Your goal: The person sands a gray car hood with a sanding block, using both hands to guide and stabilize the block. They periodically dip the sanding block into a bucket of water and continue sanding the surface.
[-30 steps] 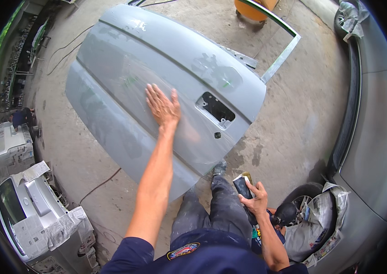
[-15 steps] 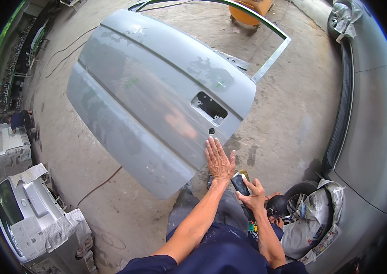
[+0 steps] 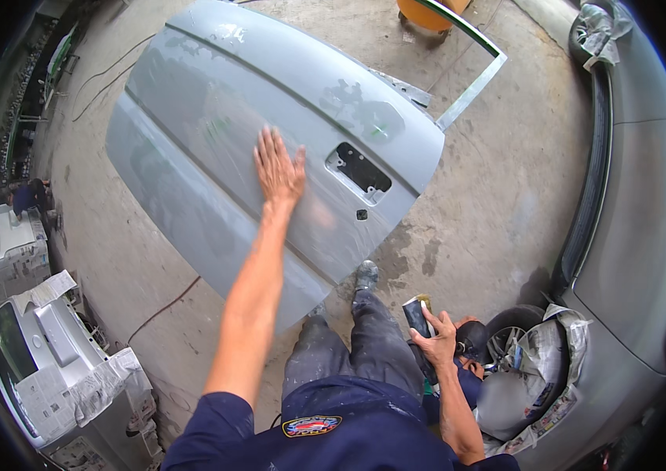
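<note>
A grey car door [image 3: 215, 169] with a rectangular handle opening [image 3: 359, 172] lies in front of me, its outer skin facing up. Patches of darker grey and faint green marks show on its dusty surface. My left hand [image 3: 279, 169] rests flat on the middle of the panel, left of the handle opening, fingers stretched out and nothing in it. Low on the right, away from the door, my right hand [image 3: 438, 336] grips a dark sanding block [image 3: 417, 316] with a yellowish-brown edge.
A grey car [image 3: 623, 196] stands along the right. Near its paper-covered wheel [image 3: 515, 330] a person [image 3: 470, 345] crouches close to my right arm. Paper-masked vehicle parts [image 3: 58, 353] stand at lower left. An orange machine [image 3: 431, 14] is at the far side; a hose [image 3: 164, 310] crosses the floor.
My left hand has slid from the door's near edge by the small hole up and left to the panel's middle. My right hand keeps the sanding block at nearly the same place.
</note>
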The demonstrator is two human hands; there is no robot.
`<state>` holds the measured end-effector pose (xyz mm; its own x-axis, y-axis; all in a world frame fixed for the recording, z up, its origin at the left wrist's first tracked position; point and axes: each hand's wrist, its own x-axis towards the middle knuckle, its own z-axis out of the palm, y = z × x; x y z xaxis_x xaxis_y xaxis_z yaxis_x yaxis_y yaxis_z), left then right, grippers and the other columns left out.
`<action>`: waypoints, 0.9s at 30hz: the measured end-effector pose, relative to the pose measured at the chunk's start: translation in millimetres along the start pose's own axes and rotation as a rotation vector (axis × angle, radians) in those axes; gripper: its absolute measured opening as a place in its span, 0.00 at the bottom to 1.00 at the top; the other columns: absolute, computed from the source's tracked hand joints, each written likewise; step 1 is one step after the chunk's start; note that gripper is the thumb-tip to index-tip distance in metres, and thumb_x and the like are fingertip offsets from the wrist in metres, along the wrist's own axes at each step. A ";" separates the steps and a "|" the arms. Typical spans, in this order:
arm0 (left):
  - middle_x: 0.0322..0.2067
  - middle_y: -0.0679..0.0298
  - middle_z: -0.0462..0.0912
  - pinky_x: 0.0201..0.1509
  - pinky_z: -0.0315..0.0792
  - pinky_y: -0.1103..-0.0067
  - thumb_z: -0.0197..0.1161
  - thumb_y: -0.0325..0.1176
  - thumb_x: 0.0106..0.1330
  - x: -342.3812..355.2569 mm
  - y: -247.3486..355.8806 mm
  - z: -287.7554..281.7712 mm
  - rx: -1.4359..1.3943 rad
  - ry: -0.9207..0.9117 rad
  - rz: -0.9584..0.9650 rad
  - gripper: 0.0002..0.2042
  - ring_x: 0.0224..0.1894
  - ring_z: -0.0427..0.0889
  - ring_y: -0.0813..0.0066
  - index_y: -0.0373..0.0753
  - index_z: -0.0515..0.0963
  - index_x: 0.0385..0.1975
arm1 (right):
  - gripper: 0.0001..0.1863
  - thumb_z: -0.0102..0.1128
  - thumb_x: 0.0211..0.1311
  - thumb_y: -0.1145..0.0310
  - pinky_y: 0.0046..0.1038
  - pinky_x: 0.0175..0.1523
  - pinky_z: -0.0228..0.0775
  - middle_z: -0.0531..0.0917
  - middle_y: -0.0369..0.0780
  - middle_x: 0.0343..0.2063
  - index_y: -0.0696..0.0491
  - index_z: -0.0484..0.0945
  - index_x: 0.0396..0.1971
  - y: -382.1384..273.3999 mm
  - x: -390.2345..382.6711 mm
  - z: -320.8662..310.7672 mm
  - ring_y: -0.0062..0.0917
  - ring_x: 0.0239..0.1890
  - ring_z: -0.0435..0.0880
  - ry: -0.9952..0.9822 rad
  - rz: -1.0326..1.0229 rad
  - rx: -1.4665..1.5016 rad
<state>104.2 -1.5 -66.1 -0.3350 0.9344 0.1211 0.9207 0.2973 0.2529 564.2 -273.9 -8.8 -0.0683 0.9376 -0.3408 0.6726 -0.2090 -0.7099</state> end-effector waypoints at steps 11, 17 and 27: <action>0.88 0.52 0.44 0.91 0.40 0.59 0.39 0.65 0.85 -40.4 -11.1 -8.5 -0.040 -0.072 0.295 0.44 0.89 0.43 0.53 0.35 0.48 0.87 | 0.33 0.79 0.63 0.60 0.26 0.47 0.66 0.71 0.30 0.34 0.53 0.85 0.68 -2.0 26.4 22.5 0.19 0.38 0.71 -0.083 0.258 0.537; 0.88 0.51 0.42 0.91 0.41 0.57 0.40 0.63 0.86 -99.4 -27.0 -14.7 -0.076 -0.099 0.273 0.43 0.90 0.42 0.51 0.34 0.47 0.87 | 0.32 0.71 0.74 0.55 0.21 0.38 0.75 0.82 0.30 0.38 0.59 0.82 0.70 -9.2 49.4 33.8 0.13 0.38 0.80 0.016 0.458 0.884; 0.88 0.50 0.43 0.92 0.40 0.57 0.46 0.60 0.85 -226.1 -36.5 -45.8 -0.129 -0.266 0.211 0.42 0.90 0.42 0.51 0.34 0.48 0.87 | 0.36 0.79 0.66 0.56 0.32 0.52 0.76 0.79 0.34 0.39 0.48 0.82 0.73 -127.7 112.3 64.6 0.24 0.43 0.79 0.058 -0.104 0.409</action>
<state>137.2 -232.6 -58.7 -0.0604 0.9960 -0.0660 0.9256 0.0807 0.3698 423.0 -159.9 3.7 -0.0704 0.9712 -0.2277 0.3161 -0.1948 -0.9285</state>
